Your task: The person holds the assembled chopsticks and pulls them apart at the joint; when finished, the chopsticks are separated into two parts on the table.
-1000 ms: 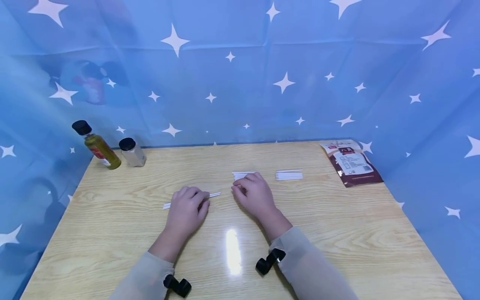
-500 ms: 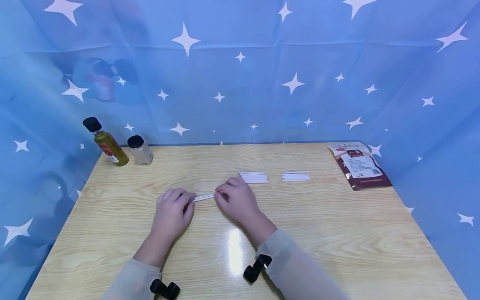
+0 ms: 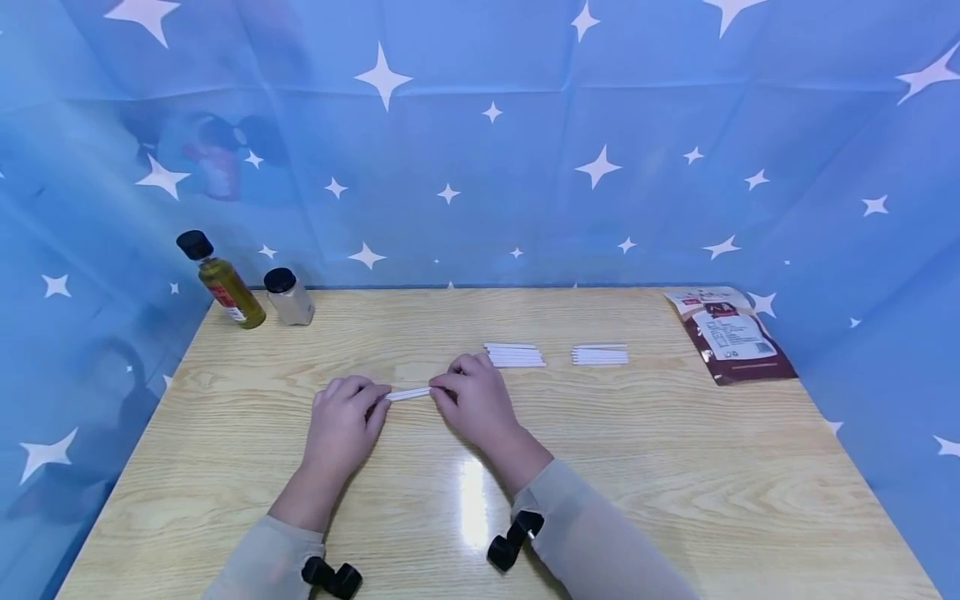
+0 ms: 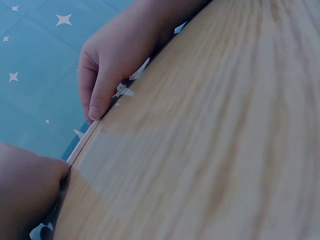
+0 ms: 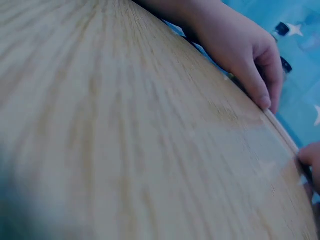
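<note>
A few thin white sticks (image 3: pixel 408 394) lie side by side on the table, stretched between both hands. Their left ends are pinched between thumb and fingers of my left hand (image 3: pixel 347 423). At the other end my right hand (image 3: pixel 477 402) pinches them likewise. In the left wrist view the right hand's thumb (image 4: pixel 99 102) presses the sticks (image 4: pixel 84 142) low at the tabletop. The right wrist view shows the left hand (image 5: pixel 245 55) holding the far end. How many sticks are held is hard to tell.
Behind the right hand lies a flat row of white sticks (image 3: pixel 516 356), with a second row (image 3: pixel 600 356) to its right. An oil bottle (image 3: pixel 231 290) and a black-capped jar (image 3: pixel 291 302) stand back left. A maroon packet (image 3: pixel 731 335) lies back right, before a blue star-patterned curtain (image 3: pixel 525 167).
My right hand has moved left from the nearer row of sticks to the right ends of the held ones. That row is now uncovered. My left hand has slid to their left ends.
</note>
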The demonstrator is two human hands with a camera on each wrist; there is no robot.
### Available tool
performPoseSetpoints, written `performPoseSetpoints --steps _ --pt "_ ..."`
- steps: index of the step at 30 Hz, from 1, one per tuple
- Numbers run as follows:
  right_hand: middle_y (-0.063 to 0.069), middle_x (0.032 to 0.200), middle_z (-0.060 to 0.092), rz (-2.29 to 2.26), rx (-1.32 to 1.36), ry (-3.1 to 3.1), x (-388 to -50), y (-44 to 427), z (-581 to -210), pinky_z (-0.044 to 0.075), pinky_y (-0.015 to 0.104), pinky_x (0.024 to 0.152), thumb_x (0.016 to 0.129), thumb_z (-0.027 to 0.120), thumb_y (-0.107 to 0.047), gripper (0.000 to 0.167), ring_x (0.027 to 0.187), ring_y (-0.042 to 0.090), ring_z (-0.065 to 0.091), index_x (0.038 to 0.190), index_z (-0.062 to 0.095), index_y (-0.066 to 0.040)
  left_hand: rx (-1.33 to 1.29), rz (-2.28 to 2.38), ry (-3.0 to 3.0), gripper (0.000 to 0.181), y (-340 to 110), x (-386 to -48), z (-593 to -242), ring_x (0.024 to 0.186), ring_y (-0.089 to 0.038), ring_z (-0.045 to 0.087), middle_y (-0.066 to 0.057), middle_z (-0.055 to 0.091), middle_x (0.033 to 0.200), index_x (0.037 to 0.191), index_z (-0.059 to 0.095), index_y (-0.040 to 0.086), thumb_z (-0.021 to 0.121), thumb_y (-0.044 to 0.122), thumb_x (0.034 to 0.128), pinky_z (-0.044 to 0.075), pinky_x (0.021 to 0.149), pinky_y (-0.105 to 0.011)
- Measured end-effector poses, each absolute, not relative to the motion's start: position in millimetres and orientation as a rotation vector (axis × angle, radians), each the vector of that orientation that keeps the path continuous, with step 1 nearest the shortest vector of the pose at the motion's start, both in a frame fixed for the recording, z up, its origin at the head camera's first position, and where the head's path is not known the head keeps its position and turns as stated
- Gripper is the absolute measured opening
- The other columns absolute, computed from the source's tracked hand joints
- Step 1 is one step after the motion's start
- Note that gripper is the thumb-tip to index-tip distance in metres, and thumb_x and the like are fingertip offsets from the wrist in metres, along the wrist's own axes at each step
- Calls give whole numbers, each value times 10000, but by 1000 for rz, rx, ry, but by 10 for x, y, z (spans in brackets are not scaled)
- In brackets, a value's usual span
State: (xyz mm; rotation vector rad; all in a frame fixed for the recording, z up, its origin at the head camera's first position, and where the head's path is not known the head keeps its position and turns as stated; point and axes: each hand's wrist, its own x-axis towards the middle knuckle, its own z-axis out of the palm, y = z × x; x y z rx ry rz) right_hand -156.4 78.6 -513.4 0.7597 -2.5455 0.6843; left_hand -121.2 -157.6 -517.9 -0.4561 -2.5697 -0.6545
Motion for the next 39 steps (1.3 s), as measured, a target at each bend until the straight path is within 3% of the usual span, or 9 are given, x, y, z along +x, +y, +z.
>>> performPoseSetpoints --steps 13,30,39 --pt "-50 984 707 774 695 -2664 -1547 769 -5102 474 379 854 968 822 -259 69 955 205 568 1004 851 -208 -446 -695 -2515 144 -1563 -1213 -5184 897 -323 642 -61 742 969 1019 832 85 878 117 886 457 745 -491" --pt "-76 1026 708 788 725 -2740 -1514 790 -5047 456 413 966 1031 737 -263 86 993 195 574 1012 783 -193 -390 -810 -2544 139 -1533 -1221 -5189 892 -294 609 -60 731 990 1008 810 91 884 109 892 433 792 -462" --pt "-44 983 672 906 718 -2670 -1507 802 -5043 459 375 901 1032 730 -202 77 953 195 556 1021 784 -149 -398 -806 -2447 138 -1524 -1228 -5185 867 -301 621 -54 727 941 967 809 94 904 109 867 437 784 -471"
